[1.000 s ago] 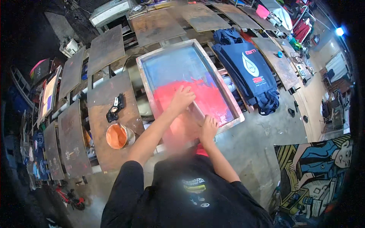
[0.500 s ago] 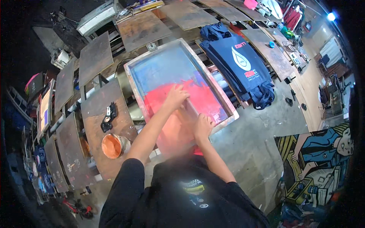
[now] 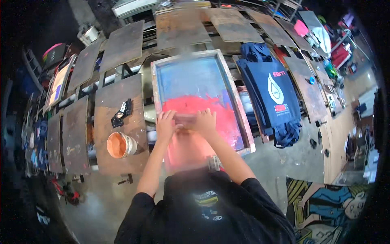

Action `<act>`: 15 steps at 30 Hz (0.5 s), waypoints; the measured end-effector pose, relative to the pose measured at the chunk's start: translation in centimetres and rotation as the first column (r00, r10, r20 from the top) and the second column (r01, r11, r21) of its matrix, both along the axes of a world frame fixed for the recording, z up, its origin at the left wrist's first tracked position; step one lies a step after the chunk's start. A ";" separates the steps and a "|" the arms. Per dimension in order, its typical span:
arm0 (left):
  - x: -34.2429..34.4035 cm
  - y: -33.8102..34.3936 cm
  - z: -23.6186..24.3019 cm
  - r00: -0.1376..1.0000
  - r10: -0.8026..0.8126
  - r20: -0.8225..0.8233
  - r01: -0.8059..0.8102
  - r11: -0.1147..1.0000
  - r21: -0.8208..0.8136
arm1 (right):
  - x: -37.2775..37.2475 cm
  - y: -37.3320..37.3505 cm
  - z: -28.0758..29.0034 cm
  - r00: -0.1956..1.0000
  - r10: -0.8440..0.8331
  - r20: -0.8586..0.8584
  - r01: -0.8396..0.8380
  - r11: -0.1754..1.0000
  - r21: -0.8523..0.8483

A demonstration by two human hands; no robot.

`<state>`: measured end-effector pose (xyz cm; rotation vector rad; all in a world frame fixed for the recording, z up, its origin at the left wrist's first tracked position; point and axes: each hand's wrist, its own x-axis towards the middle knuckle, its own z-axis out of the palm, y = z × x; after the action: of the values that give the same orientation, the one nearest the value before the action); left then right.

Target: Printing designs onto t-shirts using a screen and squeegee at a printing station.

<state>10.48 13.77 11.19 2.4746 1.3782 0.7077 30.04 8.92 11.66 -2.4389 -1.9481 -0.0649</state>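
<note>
Far left, a row of bare brown platen boards [image 3: 75, 134], then a board with a black rag [image 3: 121, 114] and an open tub of orange ink [image 3: 119, 144] near its lower edge. Centre, a wood-framed printing screen [image 3: 239, 118] lies flat, blue mesh up top, red ink [image 3: 195, 106] spread across the middle. Left hand [image 3: 165, 125] and right hand [image 3: 206, 121] sit side by side on the squeegee [image 3: 185, 120], each grip curled shut around its handle, squeegee lying crosswise on the screen just below the red ink band. Right of the screen, navy tote bags [image 3: 276, 97] with a white drop print hang over the next board, then more boards and a cluttered tabletop [image 3: 345, 134] at far right.
</note>
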 end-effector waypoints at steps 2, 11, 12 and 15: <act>-0.6 -1.6 -0.2 0.986 0.162 0.024 -0.162 0.987 -0.021 | 0.2 1.4 1.7 0.976 0.199 -0.092 -0.212 0.965 -0.156; -0.8 -5.8 -0.3 0.924 0.381 0.012 -0.381 0.924 -0.009 | 1.4 3.9 0.9 0.826 0.507 -0.246 -0.552 0.817 -0.167; -0.9 -6.5 -0.5 0.915 0.403 0.009 -0.403 0.915 -0.014 | 1.3 3.8 0.7 0.814 0.522 -0.255 -0.569 0.805 -0.166; -1.7 -8.4 -0.9 0.889 0.457 0.011 -0.457 0.889 -0.032 | 0.4 3.7 0.4 0.755 0.590 -0.286 -0.640 0.758 -0.123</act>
<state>8.81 5.42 10.33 2.1235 1.9783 0.7876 30.43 12.60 12.03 -1.6421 -2.6318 0.4413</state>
